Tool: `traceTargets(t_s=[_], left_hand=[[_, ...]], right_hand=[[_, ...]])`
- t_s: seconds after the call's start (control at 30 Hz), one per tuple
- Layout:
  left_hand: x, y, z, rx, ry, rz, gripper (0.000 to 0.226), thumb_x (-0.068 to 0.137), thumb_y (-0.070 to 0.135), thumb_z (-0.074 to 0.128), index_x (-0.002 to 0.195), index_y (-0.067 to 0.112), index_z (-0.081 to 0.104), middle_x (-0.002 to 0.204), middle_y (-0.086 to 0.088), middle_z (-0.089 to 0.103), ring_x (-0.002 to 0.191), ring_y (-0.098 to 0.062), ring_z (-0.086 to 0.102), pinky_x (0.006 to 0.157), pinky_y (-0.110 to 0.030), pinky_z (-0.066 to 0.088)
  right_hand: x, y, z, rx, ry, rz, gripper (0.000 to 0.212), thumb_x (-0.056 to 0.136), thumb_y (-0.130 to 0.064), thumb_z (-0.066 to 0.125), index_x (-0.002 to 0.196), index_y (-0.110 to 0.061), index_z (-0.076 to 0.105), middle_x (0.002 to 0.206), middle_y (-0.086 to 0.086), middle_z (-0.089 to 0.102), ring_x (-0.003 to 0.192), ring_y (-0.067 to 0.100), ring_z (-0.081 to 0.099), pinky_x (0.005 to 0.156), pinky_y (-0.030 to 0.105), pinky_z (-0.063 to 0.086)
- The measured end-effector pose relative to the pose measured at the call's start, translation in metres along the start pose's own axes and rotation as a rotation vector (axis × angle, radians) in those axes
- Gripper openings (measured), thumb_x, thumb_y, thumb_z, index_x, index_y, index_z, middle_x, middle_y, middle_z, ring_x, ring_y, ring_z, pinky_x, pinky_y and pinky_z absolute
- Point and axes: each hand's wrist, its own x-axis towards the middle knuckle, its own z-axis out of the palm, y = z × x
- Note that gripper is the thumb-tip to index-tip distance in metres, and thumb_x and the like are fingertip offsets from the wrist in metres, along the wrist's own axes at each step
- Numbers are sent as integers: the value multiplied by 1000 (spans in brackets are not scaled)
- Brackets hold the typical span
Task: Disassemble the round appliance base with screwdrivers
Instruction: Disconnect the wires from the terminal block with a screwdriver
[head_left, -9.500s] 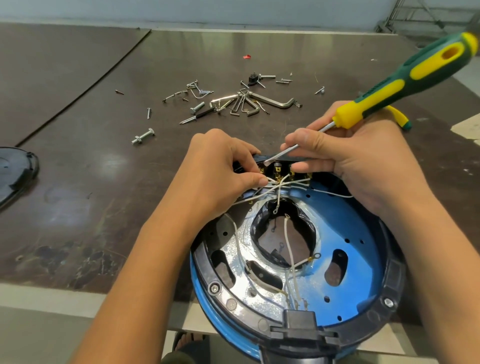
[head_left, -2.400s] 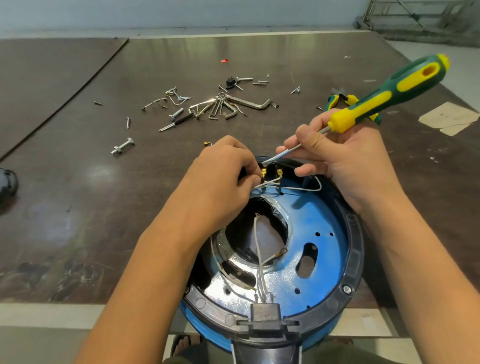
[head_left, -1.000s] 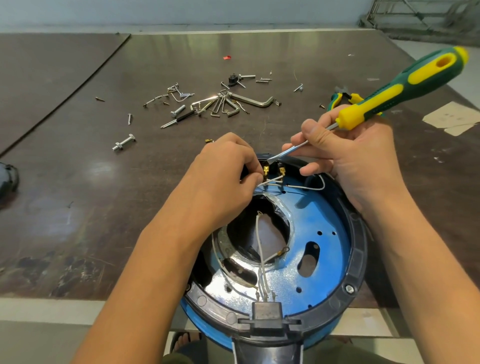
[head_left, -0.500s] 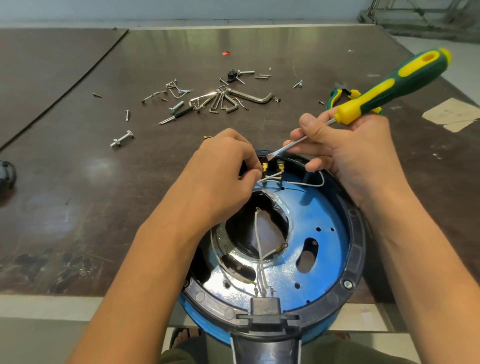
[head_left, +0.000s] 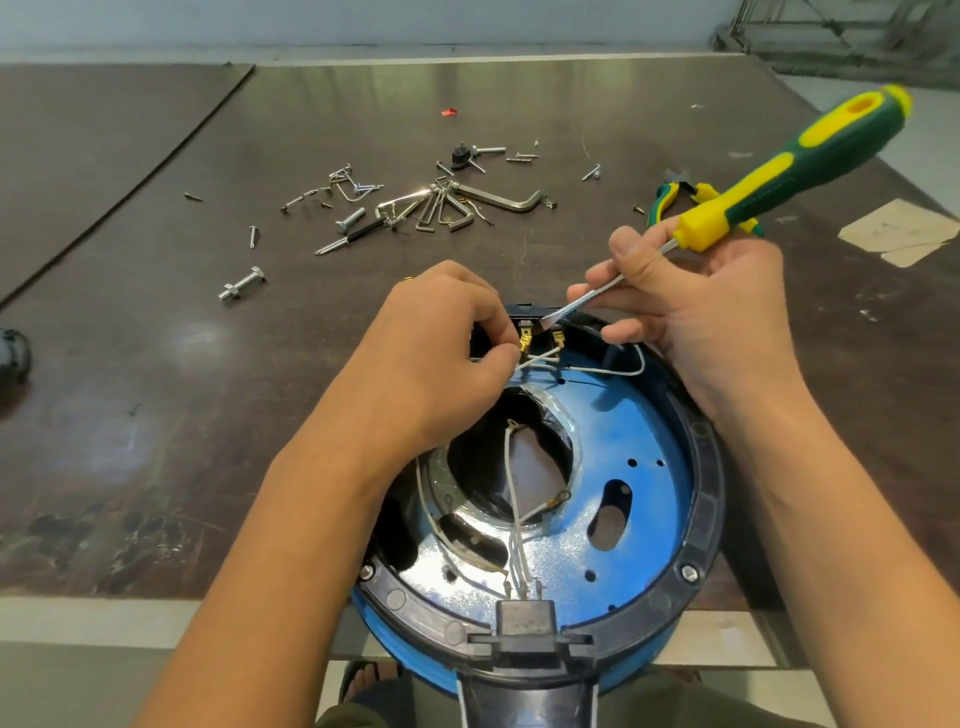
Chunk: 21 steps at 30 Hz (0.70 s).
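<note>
Bright, even daylight. Pale glare across tabletop (head_left: 519, 88) far edge, softer sheen near left edge. Short soft shadows under hardware. Wide-angle bowing at frame edges. Focus mostly sharp; screwdriver handle (head_left: 810, 156) slightly blurred.

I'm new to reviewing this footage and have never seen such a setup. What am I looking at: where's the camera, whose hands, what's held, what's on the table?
There is no machine: a head-worn camera looks down on a person's two bare hands. The round appliance base lies open at the near edge of the table. The left hand pinches a white wire by its brass end. The right hand holds a green-and-yellow screwdriver, its flat tip at the terminals on the base's far rim. Farther back lie loose screws, hex keys, a bolt and pliers.
</note>
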Motion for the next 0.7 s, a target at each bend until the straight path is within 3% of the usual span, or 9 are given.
traceTargets(t_s=[0.1, 0.2, 0.37, 0.47, 0.6, 0.67, 0.7], left_hand=[[0, 0, -1, -80, 50, -28, 10, 87, 26, 68, 79, 31, 71, 112, 15, 57, 99, 1, 54, 72, -2, 35], [1, 2, -4, -188, 161, -57, 9, 90, 25, 65, 82, 28, 68, 108, 13, 59, 97, 0, 57, 77, -7, 41], [2, -8, -24, -204, 342, 12, 8, 93, 22, 64, 86, 25, 67, 71, 8, 64, 63, -5, 56, 60, -12, 41], [3, -24, -29, -185, 426, 1, 7, 93, 21, 65, 90, 26, 69, 66, 14, 60, 58, 0, 53, 57, -7, 36], [9, -46, -17, -145, 435, -100, 17, 96, 20, 63, 112, 23, 68, 83, 17, 65, 68, 5, 56, 64, -4, 39], [10, -53, -13, -177, 389, -134, 34, 98, 23, 60, 132, 23, 56, 110, 12, 67, 90, 6, 59, 79, -8, 44], [10, -55, -12, -178, 356, -139, 40, 99, 25, 58, 138, 24, 51, 127, 10, 62, 108, 2, 57, 92, -18, 46]], right_hand=[[0, 0, 0, -11, 5, -27, 17, 96, -18, 72, 82, -14, 62, 78, 9, 77, 77, 31, 79, 43, 20, 53], [1, 1, 0, -49, -21, -80, 18, 96, -18, 71, 80, -15, 63, 79, 10, 77, 77, 32, 79, 42, 22, 53], [0, 2, 3, -42, -18, -68, 20, 96, -16, 71, 78, -13, 60, 78, 11, 77, 77, 32, 79, 41, 21, 52], [0, 2, 3, -39, -15, -64, 20, 95, -15, 71, 79, -12, 60, 79, 13, 77, 77, 34, 79, 41, 22, 52], [0, 1, 3, -33, -14, -68, 19, 94, -14, 72, 80, -10, 60, 80, 15, 76, 76, 34, 78, 41, 23, 52], [-1, 0, 3, -41, -15, -66, 20, 94, -15, 72, 80, -10, 60, 80, 15, 76, 77, 34, 78, 41, 22, 52], [-1, 0, 4, -42, -16, -66, 20, 94, -15, 72, 79, -10, 60, 79, 15, 76, 77, 34, 78, 41, 22, 52]])
